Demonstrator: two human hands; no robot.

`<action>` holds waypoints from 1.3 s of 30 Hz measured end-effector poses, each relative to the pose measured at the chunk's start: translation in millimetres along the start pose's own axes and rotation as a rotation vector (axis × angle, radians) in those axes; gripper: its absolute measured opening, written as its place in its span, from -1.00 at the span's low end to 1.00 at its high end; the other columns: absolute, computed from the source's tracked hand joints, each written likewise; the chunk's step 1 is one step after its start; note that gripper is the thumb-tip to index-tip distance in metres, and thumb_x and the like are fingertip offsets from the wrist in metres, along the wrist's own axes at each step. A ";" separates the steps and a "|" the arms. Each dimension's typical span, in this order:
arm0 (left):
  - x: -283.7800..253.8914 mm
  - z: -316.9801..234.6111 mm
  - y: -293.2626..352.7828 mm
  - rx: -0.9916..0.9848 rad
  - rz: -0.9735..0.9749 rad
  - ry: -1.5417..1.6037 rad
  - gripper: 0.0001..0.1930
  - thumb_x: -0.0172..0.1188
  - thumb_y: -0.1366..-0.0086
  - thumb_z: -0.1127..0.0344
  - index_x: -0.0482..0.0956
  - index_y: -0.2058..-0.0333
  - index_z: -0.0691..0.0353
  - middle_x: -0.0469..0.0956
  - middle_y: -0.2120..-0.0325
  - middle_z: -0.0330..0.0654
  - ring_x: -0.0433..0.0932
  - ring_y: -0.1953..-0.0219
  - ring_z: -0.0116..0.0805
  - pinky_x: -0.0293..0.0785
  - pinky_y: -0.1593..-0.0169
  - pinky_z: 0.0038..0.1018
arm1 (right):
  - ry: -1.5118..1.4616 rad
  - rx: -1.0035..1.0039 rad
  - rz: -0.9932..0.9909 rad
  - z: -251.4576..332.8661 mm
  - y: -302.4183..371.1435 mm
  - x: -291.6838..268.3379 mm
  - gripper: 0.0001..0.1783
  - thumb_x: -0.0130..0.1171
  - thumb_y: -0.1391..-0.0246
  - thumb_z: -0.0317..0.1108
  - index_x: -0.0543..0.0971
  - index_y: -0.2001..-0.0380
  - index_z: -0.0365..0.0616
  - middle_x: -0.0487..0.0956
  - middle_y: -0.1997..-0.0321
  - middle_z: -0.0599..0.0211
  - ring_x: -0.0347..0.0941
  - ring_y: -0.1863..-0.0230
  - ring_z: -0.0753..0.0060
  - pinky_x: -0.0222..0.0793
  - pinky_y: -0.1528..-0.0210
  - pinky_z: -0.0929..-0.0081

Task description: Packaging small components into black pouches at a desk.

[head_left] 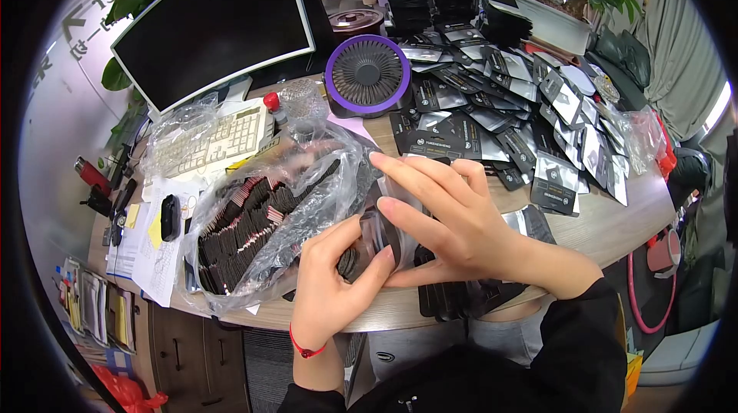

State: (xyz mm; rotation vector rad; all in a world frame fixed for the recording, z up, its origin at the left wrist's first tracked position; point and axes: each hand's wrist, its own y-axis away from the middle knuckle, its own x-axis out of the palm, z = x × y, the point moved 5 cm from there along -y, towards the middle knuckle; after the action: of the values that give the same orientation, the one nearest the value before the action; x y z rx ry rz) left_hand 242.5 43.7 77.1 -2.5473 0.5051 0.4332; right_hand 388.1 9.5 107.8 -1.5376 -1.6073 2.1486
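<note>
A small clear-and-black pouch (373, 233) is held between my two hands above the desk's front edge. My left hand (335, 273) is closed on its near side, thumb and fingers curled around it. On the other side, my right hand (452, 221) grips the pouch's edge, its thumb low and its long fingers reaching over the top. What lies inside the pouch is hidden by my fingers. Beside my left hand sits a large clear plastic bag (286, 258) packed with rows of thin dark pieces (240, 248). More black pouches (450, 299) lie under my right wrist.
A big heap of black-and-clear pouches (492, 98) covers the right back of the wooden desk (607, 227). A purple-rimmed fan (367, 75) stands behind the bag. Left of it are a keyboard (223, 140), a monitor (215, 25) and papers (160, 259).
</note>
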 end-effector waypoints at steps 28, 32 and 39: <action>19.5 -21.3 -5.0 0.206 -0.096 -0.239 -0.83 0.21 -0.09 0.49 0.39 0.58 0.38 0.37 0.69 -0.02 0.36 0.64 -0.12 0.23 0.51 -0.36 | -0.730 0.407 0.045 -36.5 1.4 -27.9 -0.43 0.30 0.08 -0.56 0.29 0.00 -0.24 0.44 0.09 0.24 0.49 0.22 0.48 0.39 0.10 0.52; 18.0 -29.0 4.0 0.221 -0.172 -0.286 -0.79 0.18 -0.10 0.50 0.35 0.62 0.37 0.27 0.73 -0.04 0.29 0.68 -0.10 0.13 0.55 -0.33 | -0.972 0.455 0.038 -28.3 -3.2 -26.8 -0.70 0.17 -0.02 -0.57 0.44 0.13 -0.22 0.51 0.20 0.27 0.54 0.25 0.48 0.43 0.20 0.53; 25.0 -25.0 10.3 0.217 -0.205 -0.258 -0.76 0.12 -0.18 0.46 0.31 0.62 0.36 0.20 0.75 -0.04 0.22 0.71 -0.10 0.03 0.56 -0.29 | -0.810 0.113 0.000 -28.4 -0.7 -39.8 -0.82 0.05 0.05 -0.59 0.51 0.31 -0.24 0.52 0.37 0.22 0.49 0.35 0.16 0.39 0.32 0.43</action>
State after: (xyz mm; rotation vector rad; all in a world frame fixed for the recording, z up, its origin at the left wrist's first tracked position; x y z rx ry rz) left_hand 265.2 15.5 83.7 -2.2638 0.1817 0.5868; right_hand 428.1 7.7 135.7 -0.6331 -1.5667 3.0104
